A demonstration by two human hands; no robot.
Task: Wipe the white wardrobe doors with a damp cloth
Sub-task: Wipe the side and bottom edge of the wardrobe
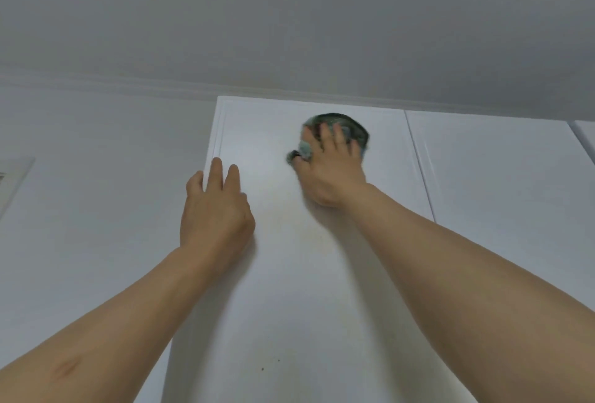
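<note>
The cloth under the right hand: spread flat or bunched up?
Bunched up. The cloth sits as a crumpled green wad under the right hand, pressed on the wardrobe door, lumps bulging past the fingers.

Both arms raised; left grip point(214, 206) flat, fingers straight; right grip point(328, 164) pressing.
</note>
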